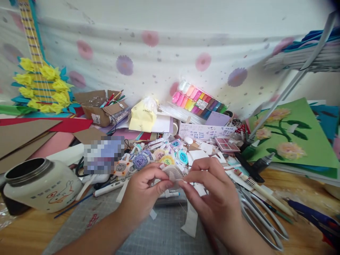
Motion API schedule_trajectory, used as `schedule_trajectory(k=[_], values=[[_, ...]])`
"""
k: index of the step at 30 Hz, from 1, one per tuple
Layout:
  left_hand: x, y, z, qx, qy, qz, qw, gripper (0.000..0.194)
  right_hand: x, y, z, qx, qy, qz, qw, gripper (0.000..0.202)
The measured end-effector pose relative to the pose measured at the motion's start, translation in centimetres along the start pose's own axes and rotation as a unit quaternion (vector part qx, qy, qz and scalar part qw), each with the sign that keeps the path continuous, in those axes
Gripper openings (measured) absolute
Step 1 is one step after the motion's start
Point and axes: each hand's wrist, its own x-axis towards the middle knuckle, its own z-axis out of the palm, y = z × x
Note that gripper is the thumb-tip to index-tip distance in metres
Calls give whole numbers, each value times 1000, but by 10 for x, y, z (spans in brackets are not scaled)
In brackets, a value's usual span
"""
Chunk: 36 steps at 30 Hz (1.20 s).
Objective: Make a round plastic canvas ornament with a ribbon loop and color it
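My left hand is closed, its thumb and forefinger pinching the left side of a small, round, pale grey disc. At the disc's right edge, my right hand is closed too, thumb and fingertips pressed together on it. A short whitish strip lies across the disc's face; its exact material is too small to make out. Below the hands a white paper strip rests over the grey cutting mat. Just beyond the hands lie several small decorated paper watches, among them a purple one and a turquoise one.
Scissors and a blue glue gun lie at right. A cream jar stands at left. Behind are a cardboard box of pencils, a coloured clay set and a green flower picture. Scraps and pens crowd the middle.
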Motion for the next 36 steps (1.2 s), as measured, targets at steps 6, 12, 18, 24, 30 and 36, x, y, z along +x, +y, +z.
schedule_trajectory(k=[6,12,18,24,30,36], values=[[0,-6,0,-94,-15,-47,994,8,1,10,-17,255,-15,116,960,15],[1,-11,-6,-189,-71,-59,978,8,7,21,-35,348,-75,193,914,4],[4,-5,-8,-216,-90,-65,970,8,8,24,-37,381,-141,203,891,8],[6,2,-8,-262,-144,-89,950,9,9,31,-28,361,-208,276,866,8],[8,2,-9,-296,-167,-98,935,10,10,26,-25,438,-173,265,842,16],[12,0,-9,-328,-172,-114,922,11,8,29,-14,380,-143,320,856,18]])
